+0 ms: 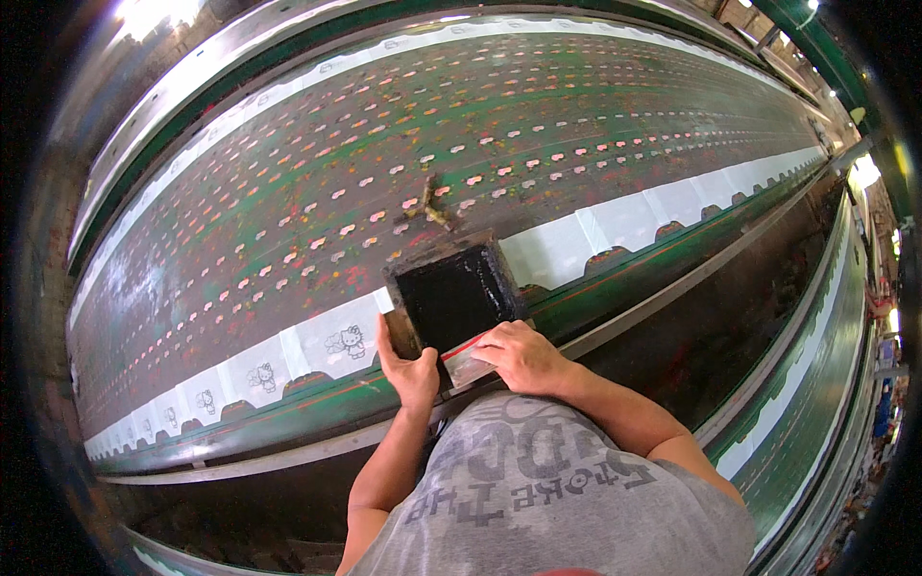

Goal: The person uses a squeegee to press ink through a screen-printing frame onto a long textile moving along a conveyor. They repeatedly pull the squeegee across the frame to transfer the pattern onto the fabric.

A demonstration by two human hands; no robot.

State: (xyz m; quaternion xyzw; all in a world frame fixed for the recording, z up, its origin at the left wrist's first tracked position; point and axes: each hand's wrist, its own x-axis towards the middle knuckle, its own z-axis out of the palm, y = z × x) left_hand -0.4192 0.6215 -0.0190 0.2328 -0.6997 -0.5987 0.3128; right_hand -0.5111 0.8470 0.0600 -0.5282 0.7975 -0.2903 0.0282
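A screen printing frame with dirty wooden sides lies over the white strip of cut pieces on the near edge of the long table. Glossy black ink covers its mesh. My left hand grips the frame's left side near its close corner, thumb on top. My right hand is closed over the near side, by a pale section with a red line. Left of the frame, the white pieces carry outlined cartoon cats; to its right, the white pieces are blank. What lies under the frame is hidden.
A brownish Y-shaped piece stands just beyond the frame. Rows of small pink and white prints dot the dark, stained tabletop. A metal rail runs along the near edge. Another long green table stands to the right.
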